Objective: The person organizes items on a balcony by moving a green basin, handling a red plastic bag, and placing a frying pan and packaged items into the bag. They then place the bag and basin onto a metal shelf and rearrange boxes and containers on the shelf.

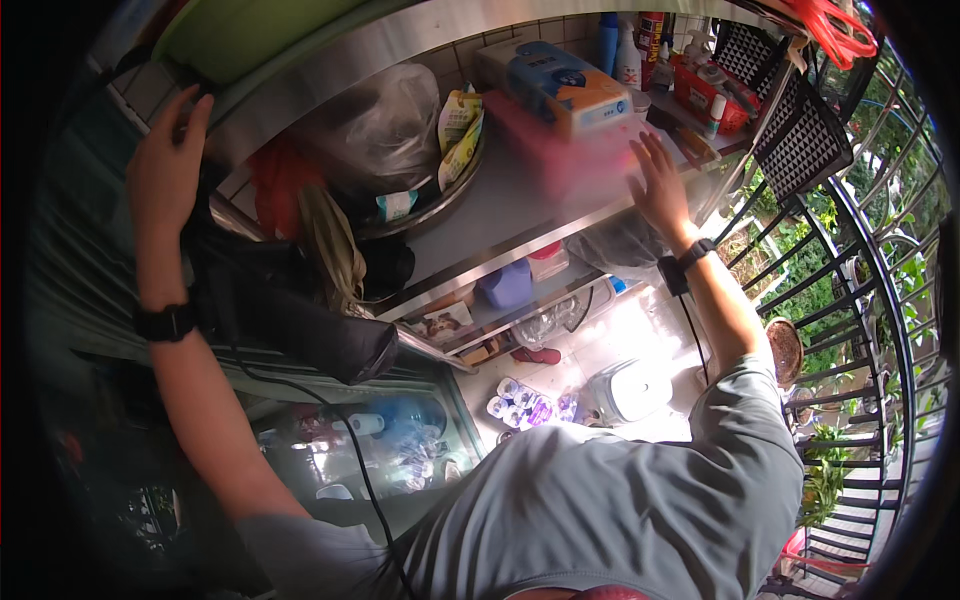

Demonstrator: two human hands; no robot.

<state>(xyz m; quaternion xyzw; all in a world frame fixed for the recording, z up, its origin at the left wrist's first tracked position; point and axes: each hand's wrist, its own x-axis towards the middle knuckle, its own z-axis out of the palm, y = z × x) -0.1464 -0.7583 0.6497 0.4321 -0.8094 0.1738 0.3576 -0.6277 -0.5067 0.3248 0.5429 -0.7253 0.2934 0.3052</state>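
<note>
My left hand [169, 161] is raised by the left end of the upper steel shelf, near the green basin [247, 34]. Nothing shows in it, and its thumb and finger are apart; contact with the shelf edge [319, 94] is unclear. On the right, my right hand [660, 184] is spread at the front of the middle shelf [480, 217], beside a blurred pink package [562, 161]. I cannot tell whether its fingers touch the package. An orange-and-blue tissue pack [570, 86] lies on top of the pink one.
A metal basin [442, 206] holds plastic bags and yellow pouches. Bottles and a red basket [709, 94] stand at the back right. Below are a purple container [506, 283], a white lidded box [630, 390] and wrapped rolls [517, 405]. A black railing [862, 300] bounds the right; a cable [352, 435] hangs lower left.
</note>
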